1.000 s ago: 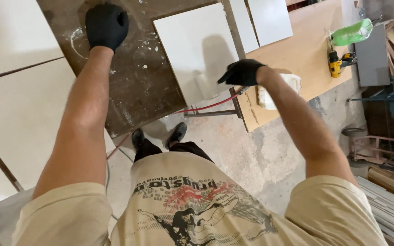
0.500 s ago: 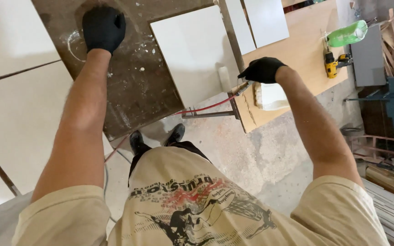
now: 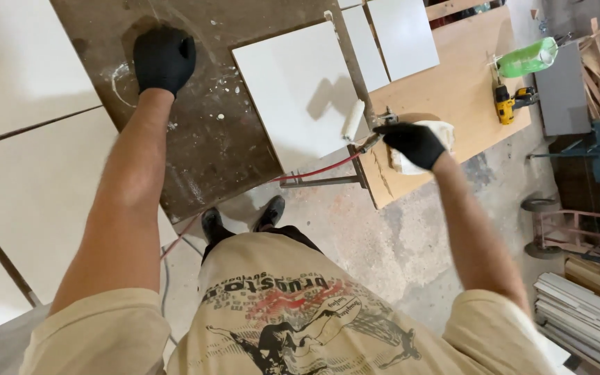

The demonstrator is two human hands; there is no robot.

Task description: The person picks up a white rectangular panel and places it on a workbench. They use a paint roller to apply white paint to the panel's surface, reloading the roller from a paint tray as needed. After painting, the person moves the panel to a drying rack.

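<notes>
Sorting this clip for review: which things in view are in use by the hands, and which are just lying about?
In use:
left hand pressed on the dark table
right hand holding a paint roller over the white panel

Lying about:
yellow drill
green bottle
stacked boards

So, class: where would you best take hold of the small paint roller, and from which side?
Grip the paint roller by its thin handle, where the gloved right hand already holds it. Come from the handle end on the right, since the white sleeve juts out to the left, over the white panel.
</notes>
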